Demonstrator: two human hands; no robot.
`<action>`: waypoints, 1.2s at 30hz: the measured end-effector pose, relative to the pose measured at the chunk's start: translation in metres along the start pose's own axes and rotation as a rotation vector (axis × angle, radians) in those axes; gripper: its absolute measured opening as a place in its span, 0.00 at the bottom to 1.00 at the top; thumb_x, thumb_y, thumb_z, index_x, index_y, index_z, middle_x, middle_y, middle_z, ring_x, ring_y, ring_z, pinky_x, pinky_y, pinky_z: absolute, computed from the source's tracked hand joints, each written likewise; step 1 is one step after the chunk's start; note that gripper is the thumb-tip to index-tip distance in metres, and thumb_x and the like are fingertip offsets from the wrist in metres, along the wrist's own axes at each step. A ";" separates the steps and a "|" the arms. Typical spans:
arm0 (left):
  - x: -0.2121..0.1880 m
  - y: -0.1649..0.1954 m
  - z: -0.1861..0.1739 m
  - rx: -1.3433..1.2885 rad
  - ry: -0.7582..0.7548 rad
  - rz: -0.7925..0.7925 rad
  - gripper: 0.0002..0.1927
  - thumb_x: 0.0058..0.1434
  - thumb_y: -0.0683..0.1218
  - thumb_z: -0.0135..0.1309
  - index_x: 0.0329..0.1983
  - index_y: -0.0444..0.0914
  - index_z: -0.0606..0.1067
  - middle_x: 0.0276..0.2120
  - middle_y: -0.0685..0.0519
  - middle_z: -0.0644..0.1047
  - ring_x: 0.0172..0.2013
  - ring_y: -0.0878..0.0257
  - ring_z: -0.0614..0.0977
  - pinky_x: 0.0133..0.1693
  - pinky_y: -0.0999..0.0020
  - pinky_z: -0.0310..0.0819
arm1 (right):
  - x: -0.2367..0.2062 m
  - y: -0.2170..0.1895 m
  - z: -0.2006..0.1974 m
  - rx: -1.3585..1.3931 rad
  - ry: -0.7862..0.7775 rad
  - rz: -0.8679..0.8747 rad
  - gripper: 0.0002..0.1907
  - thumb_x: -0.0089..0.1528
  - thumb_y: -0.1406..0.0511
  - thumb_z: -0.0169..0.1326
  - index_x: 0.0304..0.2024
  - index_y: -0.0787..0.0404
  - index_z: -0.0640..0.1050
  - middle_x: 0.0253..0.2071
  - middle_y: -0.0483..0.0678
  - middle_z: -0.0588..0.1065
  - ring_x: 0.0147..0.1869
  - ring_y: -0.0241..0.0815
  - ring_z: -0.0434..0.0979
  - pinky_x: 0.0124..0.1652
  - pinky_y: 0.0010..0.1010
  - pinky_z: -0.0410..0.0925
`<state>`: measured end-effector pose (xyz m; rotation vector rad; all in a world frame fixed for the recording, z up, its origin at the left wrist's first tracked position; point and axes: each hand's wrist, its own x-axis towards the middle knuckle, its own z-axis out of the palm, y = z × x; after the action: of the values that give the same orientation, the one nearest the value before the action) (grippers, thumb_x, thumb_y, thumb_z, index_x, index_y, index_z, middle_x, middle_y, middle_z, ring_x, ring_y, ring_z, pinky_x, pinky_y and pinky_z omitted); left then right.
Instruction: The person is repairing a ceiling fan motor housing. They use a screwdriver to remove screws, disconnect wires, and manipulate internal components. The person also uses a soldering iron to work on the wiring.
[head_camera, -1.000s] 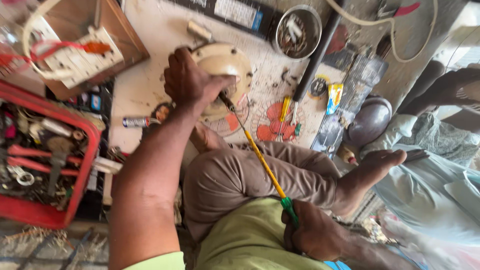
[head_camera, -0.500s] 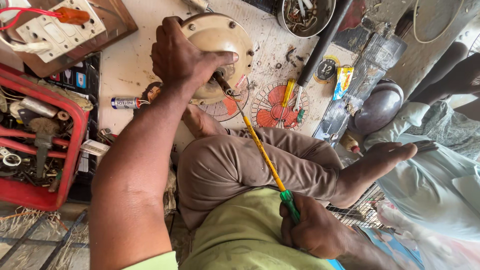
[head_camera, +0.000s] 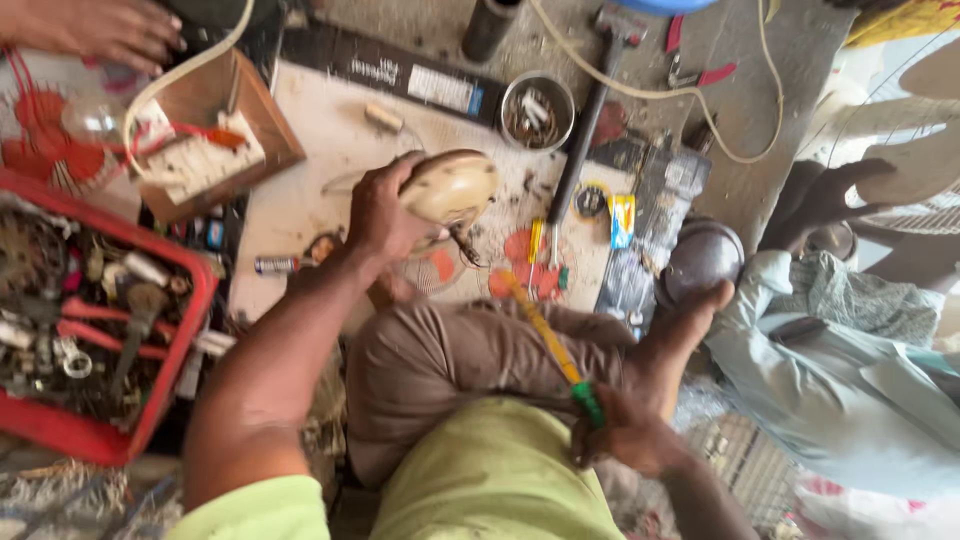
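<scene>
Cluttered floor, tool-filled red crate

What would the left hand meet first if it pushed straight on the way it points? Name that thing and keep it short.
The left hand already grips the cream, dome-shaped housing and points up and to the right. Straight on past that housing, the first thing is probably the round metal tin of small parts, though depth is hard to judge.

A red tray of tools sits at the left. A round metal tin lies far, near a black tube and red-handled pliers.
</scene>
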<state>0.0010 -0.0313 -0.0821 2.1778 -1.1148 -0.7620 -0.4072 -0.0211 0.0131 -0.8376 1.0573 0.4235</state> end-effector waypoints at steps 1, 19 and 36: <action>-0.015 -0.004 0.001 -0.057 -0.012 0.121 0.47 0.35 0.41 0.80 0.62 0.36 0.73 0.52 0.45 0.79 0.52 0.50 0.79 0.55 0.57 0.76 | -0.011 0.009 -0.007 0.031 0.039 0.024 0.25 0.49 0.79 0.58 0.49 0.63 0.70 0.32 0.55 0.80 0.34 0.46 0.83 0.35 0.35 0.78; -0.025 0.033 0.084 -0.355 0.137 0.380 0.36 0.44 0.46 0.75 0.56 0.38 0.72 0.47 0.45 0.81 0.47 0.54 0.85 0.48 0.61 0.82 | -0.053 0.105 0.016 0.301 0.657 -0.131 0.23 0.57 0.67 0.65 0.54 0.66 0.79 0.25 0.41 0.69 0.23 0.30 0.63 0.22 0.25 0.57; 0.019 -0.015 -0.015 -0.053 -0.136 -0.376 0.36 0.34 0.47 0.77 0.50 0.42 0.77 0.44 0.50 0.82 0.43 0.59 0.85 0.46 0.64 0.83 | -0.019 0.045 0.039 -0.107 0.708 -0.187 0.24 0.62 0.61 0.59 0.62 0.53 0.77 0.23 0.40 0.78 0.24 0.28 0.71 0.27 0.22 0.67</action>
<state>0.0286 -0.0363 -0.0870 2.3486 -0.7420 -1.1020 -0.4231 0.0385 0.0209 -1.2133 1.5947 0.0095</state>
